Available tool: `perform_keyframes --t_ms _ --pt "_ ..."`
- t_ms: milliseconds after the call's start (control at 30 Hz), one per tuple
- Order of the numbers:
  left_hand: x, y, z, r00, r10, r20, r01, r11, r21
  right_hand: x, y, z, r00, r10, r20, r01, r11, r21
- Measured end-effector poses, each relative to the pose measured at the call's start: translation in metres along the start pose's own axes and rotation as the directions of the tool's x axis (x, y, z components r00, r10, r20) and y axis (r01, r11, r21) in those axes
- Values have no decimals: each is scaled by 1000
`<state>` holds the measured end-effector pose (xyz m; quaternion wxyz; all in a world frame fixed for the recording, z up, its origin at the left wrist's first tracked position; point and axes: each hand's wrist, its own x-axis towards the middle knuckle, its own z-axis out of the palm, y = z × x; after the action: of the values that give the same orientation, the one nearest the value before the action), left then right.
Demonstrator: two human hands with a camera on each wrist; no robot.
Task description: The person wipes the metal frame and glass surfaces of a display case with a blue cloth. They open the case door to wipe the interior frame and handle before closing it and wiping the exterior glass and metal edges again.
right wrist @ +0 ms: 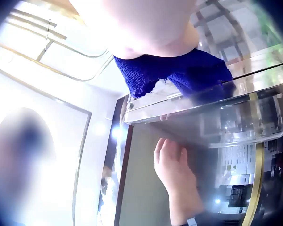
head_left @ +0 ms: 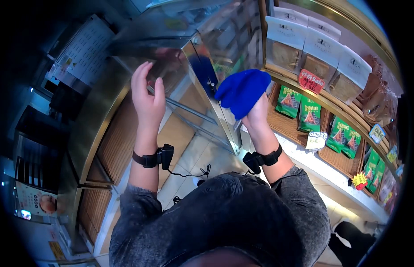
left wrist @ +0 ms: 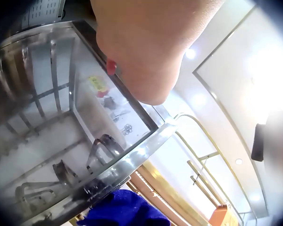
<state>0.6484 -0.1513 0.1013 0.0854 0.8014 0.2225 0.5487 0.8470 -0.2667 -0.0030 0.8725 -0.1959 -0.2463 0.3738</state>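
A bright blue cloth [head_left: 243, 92] is bunched over my right hand [head_left: 259, 111], which grips it and whose fingers are mostly hidden beneath. The cloth lies close against the metal frame [head_left: 211, 89] of a glass-panelled case, and its blue reflects in the polished metal. In the right wrist view the cloth [right wrist: 179, 73] hangs along that same edge. My left hand [head_left: 147, 93] is raised on the other side of the frame, beside the glass, fingers extended, thumb apart, holding nothing. The left wrist view shows little more than the heel of this hand [left wrist: 141, 56] above the glass case.
At right, shelves carry bagged goods [head_left: 320, 49], green packets [head_left: 310, 113] in wicker trays and a red sale tag [head_left: 311, 81]. To the left stands a curved brass-edged counter [head_left: 98, 138] with slatted shelves. Tiled floor [head_left: 200, 149] lies between them. Wristband cables dangle near my body.
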Motion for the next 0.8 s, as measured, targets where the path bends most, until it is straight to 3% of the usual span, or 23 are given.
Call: perform_keyframes --t_ms 67,133,200,267,333,367,400,433,467,533,600,667,800 --pt "11 4 0 986 166 10 -165 970 177 11 -5 25 997 -62 51 61 998 10" --pt "20 10 3 981 193 5 -192 968 160 28 -3 41 982 -166 92 167 986 -2" --pt "27 15 6 959 283 15 -280 936 213 44 -3 64 984 -174 34 173 984 44" --pt "32 13 7 955 297 10 -292 931 219 62 2 82 894 -448 32 425 821 -381" --pt "35 15 10 935 355 16 -346 902 259 63 0 93 877 -471 92 465 786 -407" --pt "35 14 12 937 349 30 -346 909 233 63 1 94 797 -544 264 586 589 -556" --pt "36 13 14 937 348 28 -345 910 230 63 2 95 702 -558 442 681 346 -645" --pt "36 13 15 936 351 27 -348 909 228 65 7 91 704 -546 455 699 420 -579" --pt "36 12 15 934 355 28 -352 909 224 62 8 87 706 -545 454 697 417 -584" --pt "35 13 14 935 353 32 -351 910 222 52 5 76 681 -464 566 727 335 -600" --pt "37 14 16 936 351 38 -351 911 218 48 18 54 655 -510 557 742 297 -601" --pt "36 14 17 939 342 22 -339 918 204 35 20 41 593 -455 664 790 172 -588" --pt "34 17 19 945 326 18 -323 926 195 34 14 52 664 -413 624 724 146 -674"
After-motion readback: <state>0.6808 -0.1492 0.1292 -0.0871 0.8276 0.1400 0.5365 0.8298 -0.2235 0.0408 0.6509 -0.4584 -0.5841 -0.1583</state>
